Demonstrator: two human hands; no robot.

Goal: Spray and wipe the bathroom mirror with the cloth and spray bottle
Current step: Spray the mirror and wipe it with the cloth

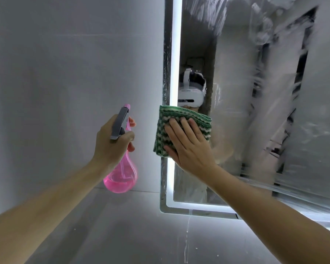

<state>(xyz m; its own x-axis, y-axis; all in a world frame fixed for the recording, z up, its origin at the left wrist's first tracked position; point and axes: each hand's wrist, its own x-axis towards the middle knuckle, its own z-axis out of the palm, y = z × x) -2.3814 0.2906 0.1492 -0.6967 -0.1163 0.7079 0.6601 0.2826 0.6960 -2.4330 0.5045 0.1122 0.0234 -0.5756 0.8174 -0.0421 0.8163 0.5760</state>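
Right hand [187, 143] flat on cloth [181, 119] against mirror [236, 92]

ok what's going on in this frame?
A person is cleaning a lit bathroom mirror. The right hand presses a folded green and white cloth flat against the glass near the mirror's left edge. The left hand grips a pink spray bottle in front of the wall, finger at the trigger, some pink liquid in it. Streaks and smears show across the upper and right glass, so wiping isn't finished.
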